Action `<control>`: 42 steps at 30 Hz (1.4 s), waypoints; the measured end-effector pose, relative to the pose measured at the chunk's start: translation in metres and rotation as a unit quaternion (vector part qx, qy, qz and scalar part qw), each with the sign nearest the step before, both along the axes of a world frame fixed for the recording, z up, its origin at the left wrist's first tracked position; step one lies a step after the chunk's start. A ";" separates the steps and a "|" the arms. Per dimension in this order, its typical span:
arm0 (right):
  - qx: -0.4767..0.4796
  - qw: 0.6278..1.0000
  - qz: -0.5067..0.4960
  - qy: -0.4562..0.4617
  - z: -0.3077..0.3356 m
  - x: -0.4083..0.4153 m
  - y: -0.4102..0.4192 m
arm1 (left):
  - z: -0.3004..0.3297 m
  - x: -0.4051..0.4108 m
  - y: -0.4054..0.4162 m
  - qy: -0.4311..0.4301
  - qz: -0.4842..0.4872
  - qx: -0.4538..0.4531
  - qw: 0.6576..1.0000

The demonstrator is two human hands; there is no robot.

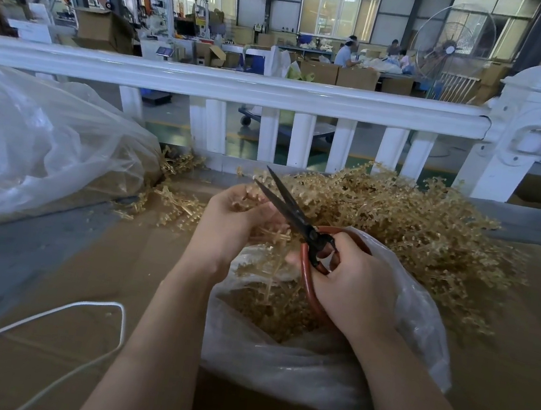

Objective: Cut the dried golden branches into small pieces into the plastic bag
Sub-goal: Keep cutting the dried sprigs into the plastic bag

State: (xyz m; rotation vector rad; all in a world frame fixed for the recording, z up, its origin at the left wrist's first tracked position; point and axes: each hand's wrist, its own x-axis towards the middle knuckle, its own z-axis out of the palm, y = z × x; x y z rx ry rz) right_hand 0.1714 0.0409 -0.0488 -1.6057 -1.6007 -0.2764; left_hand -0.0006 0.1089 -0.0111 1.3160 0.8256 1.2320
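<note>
Head view: scissors parting over a held branch

The left hand (232, 220) is gripping a golden branch (271, 263) dangling into the plastic bag (418, 327); the right hand (352, 281) is holding the scissors (295, 211), blades slightly apart, pointing away beside the left fingers.

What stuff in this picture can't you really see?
- Head view: the lower part of the branch in the left hand is hidden behind the hands.
- The bottom of the plastic bag is hidden by cut pieces and both arms.
- The right hand covers part of the scissors handles.
- The far workers are too small.
</note>
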 end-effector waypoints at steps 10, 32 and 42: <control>-0.063 0.998 -0.026 -0.017 0.003 0.001 0.000 | -0.003 -0.003 0.001 0.002 -0.003 0.026 1.000; -0.044 0.999 -0.028 -0.011 0.005 0.000 -0.001 | -0.002 -0.001 -0.003 -0.084 -0.104 -0.108 0.985; -0.057 0.998 -0.018 -0.004 0.003 0.002 -0.001 | -0.001 0.000 -0.004 -0.091 -0.119 -0.124 0.981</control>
